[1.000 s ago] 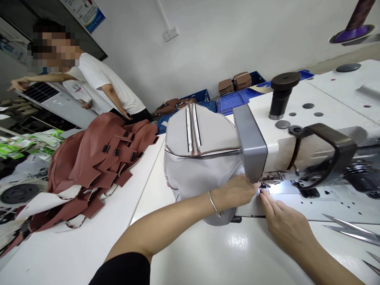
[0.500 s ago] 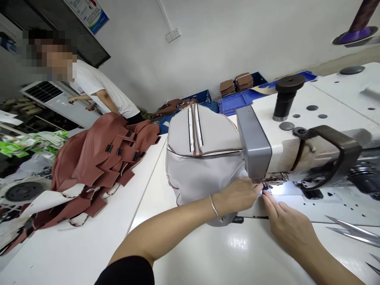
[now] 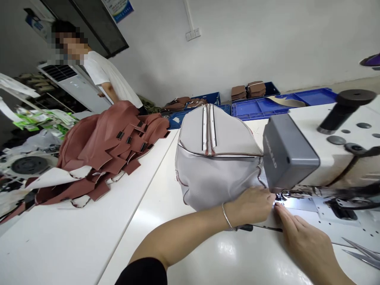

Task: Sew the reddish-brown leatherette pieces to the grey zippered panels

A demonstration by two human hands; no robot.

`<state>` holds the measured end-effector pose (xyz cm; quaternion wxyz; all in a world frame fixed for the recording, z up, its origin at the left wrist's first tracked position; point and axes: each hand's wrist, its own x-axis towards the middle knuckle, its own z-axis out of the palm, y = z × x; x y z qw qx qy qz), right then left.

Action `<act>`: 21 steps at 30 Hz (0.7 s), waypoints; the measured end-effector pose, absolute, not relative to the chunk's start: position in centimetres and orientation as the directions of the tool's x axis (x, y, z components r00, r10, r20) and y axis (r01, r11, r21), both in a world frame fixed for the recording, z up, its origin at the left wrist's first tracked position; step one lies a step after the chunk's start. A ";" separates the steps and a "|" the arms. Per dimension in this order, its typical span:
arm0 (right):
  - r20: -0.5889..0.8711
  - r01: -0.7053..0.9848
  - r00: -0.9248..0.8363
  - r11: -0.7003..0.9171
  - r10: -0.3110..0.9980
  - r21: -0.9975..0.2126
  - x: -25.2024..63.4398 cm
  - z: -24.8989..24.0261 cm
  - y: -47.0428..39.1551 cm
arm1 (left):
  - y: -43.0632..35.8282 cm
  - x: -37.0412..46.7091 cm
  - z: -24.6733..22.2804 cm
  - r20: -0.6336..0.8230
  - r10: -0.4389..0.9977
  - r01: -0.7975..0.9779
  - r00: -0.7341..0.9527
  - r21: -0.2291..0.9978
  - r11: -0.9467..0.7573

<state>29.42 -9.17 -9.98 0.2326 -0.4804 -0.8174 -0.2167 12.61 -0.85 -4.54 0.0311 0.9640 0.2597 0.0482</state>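
The greatest risk seems to lie just beyond the fingertips: the left hand (image 3: 254,206) and right hand (image 3: 311,239) both reach to the lit stitching area (image 3: 298,203) of the sewing machine (image 3: 289,152), so a fingertip could slip under the foot if the machine fed quickly. The grey cover (image 3: 218,174) spreads on the surface (image 3: 237,259) beyond and to the left of the left fingers, its right edge running toward them beside the machine's head. Its bulk could drag or bunch there and pull the seam off line. The scissors (image 3: 360,253), to the right of the right hand, might catch that wrist if it swung outward.

The left fingers are curled close together at the work; whether they are clamped on its edge cannot be told. The right fingers lie extended, side by side, their tips near the left ones; any grip is hidden.

Compared with half a second ago, the view has swung: lettering now shows on the machine's head, more of the cover's right edge is visible, and the second pair of blades has left the frame. Both hands remain at the stitching area.
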 end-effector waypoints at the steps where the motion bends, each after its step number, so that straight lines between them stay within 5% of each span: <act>1: 0.610 0.884 -0.425 0.453 0.669 0.119 29.5 -9.8 -9.2 | -0.9 12.6 -4.6 0.082 0.503 0.496 0.860 0.092 -0.863; 21: 0.690 0.920 -0.327 0.385 0.646 0.075 30.3 -10.8 -9.3 | -5.8 4.4 -5.2 0.181 0.515 0.501 0.838 0.118 -0.857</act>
